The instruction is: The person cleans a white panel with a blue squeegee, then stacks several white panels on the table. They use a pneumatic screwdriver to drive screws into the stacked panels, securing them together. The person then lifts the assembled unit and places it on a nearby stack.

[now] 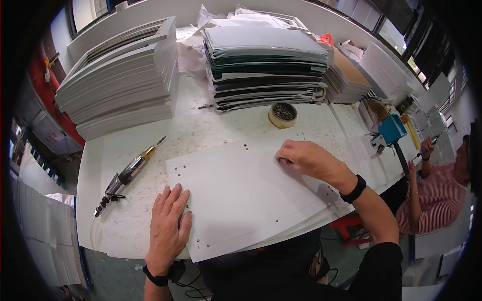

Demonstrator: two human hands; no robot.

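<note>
White panel (pixel 251 190), drilled with small holes: lay flat at the near edge of the worktop (pixel 130 145), near right corner jutting out past that edge. Judged light and thin, fairly stiff but likely to bow if lifted by one corner. Smooth face, probably apt to slide on the dusty top. Best taken by two opposite edges, or pinned flat with a palm.

Left hand (pixel 168 220): opened out, fingers spread, pressed flat on the panel's near left corner, partly over its left edge. Right hand (pixel 306 158): curled, fingertips drawn together against the panel close to its far edge. Could not tell whether anything small was pinched there. Hands well apart.

Power screwdriver (pixel 128 173) with a brass-coloured tip: lay aslant on the worktop just left of the panel, hose trailing toward the near left corner. Small round tub (pixel 282 114) of dark bits: stood just beyond the panel's far edge. Tall stack of white boards (pixel 120 80) at the far left corner, pile of dark and white sheets (pixel 266 65) along the far edge, brown-topped stack (pixel 346 75) to its right. All clear of the panel. Blue tool (pixel 390 129) at the right edge. Beyond it a co-worker (pixel 432 195) in a striped top, apart from both hands.
</note>
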